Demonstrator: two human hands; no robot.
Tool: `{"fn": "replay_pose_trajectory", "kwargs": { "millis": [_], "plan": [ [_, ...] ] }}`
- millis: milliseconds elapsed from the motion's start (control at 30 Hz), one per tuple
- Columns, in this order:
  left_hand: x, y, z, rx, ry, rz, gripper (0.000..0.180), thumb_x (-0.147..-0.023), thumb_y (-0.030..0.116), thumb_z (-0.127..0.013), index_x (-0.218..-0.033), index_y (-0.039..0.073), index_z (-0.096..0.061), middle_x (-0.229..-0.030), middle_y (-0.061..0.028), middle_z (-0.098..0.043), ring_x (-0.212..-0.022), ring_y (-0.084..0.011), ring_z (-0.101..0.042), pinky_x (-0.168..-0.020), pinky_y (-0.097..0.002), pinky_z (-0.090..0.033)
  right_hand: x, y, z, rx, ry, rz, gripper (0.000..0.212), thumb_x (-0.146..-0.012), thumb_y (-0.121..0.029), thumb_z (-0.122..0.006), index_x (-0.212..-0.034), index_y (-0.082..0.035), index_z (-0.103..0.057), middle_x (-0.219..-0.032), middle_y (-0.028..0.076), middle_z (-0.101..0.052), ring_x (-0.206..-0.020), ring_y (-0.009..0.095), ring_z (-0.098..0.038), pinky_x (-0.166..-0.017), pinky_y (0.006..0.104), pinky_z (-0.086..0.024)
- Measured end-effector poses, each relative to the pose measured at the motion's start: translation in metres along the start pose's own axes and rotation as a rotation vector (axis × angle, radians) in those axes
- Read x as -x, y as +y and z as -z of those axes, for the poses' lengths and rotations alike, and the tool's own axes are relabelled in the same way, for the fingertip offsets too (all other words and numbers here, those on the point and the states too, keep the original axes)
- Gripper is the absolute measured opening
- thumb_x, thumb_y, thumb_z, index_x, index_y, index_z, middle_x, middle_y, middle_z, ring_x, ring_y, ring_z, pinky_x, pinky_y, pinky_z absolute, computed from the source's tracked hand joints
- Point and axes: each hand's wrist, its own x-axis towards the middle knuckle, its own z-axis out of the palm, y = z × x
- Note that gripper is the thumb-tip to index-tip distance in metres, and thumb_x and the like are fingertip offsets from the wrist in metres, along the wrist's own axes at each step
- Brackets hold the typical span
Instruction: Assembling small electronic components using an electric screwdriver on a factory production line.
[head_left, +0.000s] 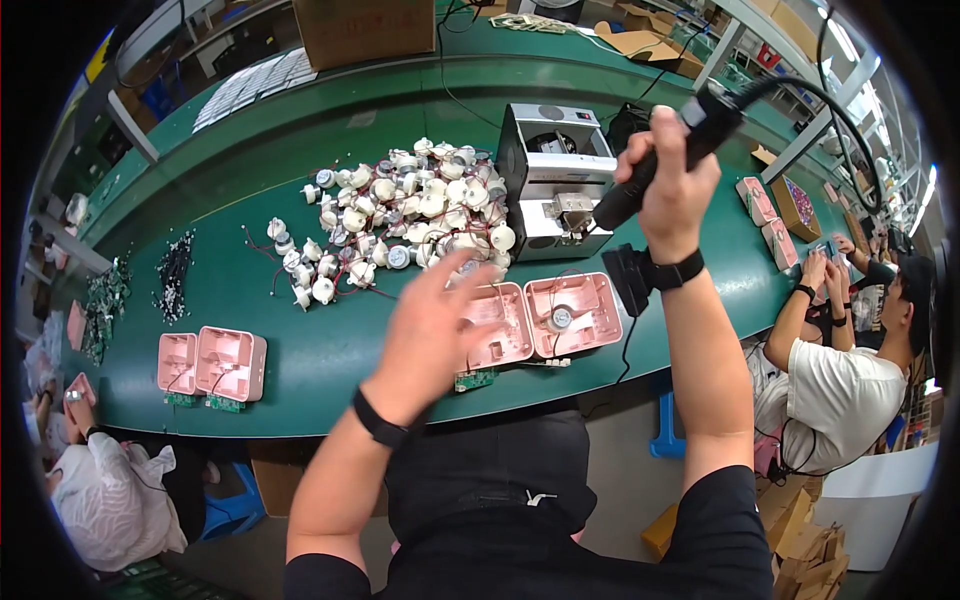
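Note:
My right hand (682,195) is wrapped round a black electric screwdriver (616,203), held slanting with its cord trailing off the upper end. Its lower end is at the front of a grey-and-black screw feeder (555,170); whether the bit touches a screw there cannot be made out. My left hand (425,330), slightly blurred, has its fingers spread over the left part of a pink plastic housing (602,336). Contact with it is unclear. In the housing's right half sits a small round white-and-grey motor (562,318). A green circuit board (475,380) lies at its near edge.
Beyond my left hand is a heap of white motors with wires (430,195). Another opened pink housing (230,360) lies on the green table (330,400) to the left, with black screws or leads (175,275) behind it. Co-workers sit on both sides; one (850,380) is at right.

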Motion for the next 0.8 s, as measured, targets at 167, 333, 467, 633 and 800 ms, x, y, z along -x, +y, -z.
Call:
{"fn": "replay_pose_trajectory", "kwargs": {
  "millis": [167,333,467,633,800],
  "plan": [
    [-0.019,-0.046,0.043,-0.123,-0.112,0.096,0.020,-0.082,0.011,-0.069,-0.102,0.007,-0.068,-0.104,-0.0095,-0.066,-0.099,-0.0305,-0.063,-0.084,-0.0400,-0.052,0.022,-0.029,0.034,-0.119,-0.022,0.130,0.030,-0.098,-0.032,-0.058,-0.103,-0.003,-0.055,-0.071,0.008,-0.056,-0.055,0.018,-0.055,-0.052,0.0311,-0.046],
    [-0.031,-0.068,0.054,-0.305,-0.182,-0.127,0.019,-0.083,0.008,-0.067,-0.101,0.006,-0.067,-0.099,-0.0112,-0.068,-0.093,-0.0314,-0.065,-0.078,-0.0409,-0.052,0.059,-0.060,0.056,-0.181,-0.080,0.090,0.039,-0.098,-0.042,-0.055,-0.114,-0.007,-0.051,-0.076,0.007,-0.053,-0.057,0.018,-0.052,-0.056,0.0326,-0.045],
    [-0.016,-0.085,0.089,-0.465,-0.030,0.148,0.017,-0.082,0.006,-0.066,-0.099,0.008,-0.067,-0.097,-0.0096,-0.068,-0.090,-0.0311,-0.065,-0.074,-0.0422,-0.052,0.085,-0.084,0.083,-0.160,-0.149,0.140,0.049,-0.096,-0.051,-0.055,-0.118,-0.008,-0.048,-0.077,0.006,-0.052,-0.056,0.018,-0.051,-0.055,0.0322,-0.044],
    [0.022,-0.090,0.125,-0.507,-0.101,0.621,0.024,-0.080,0.010,-0.071,-0.103,0.010,-0.067,-0.098,-0.0097,-0.068,-0.092,-0.0308,-0.065,-0.074,-0.0422,-0.052,0.112,-0.098,0.100,-0.160,-0.143,0.119,0.053,-0.094,-0.053,-0.056,-0.117,-0.007,-0.046,-0.077,0.006,-0.052,-0.055,0.017,-0.051,-0.054,0.0304,-0.043],
    [0.043,-0.091,0.101,-0.501,-0.073,0.452,0.033,-0.076,0.015,-0.076,-0.107,0.011,-0.066,-0.093,-0.0097,-0.067,-0.090,-0.0308,-0.065,-0.072,-0.0417,-0.052,0.129,-0.096,0.082,-0.170,-0.110,0.025,0.057,-0.090,-0.055,-0.062,-0.114,-0.007,-0.042,-0.075,0.007,-0.053,-0.054,0.016,-0.051,-0.052,0.0290,-0.044]
  ]
}}
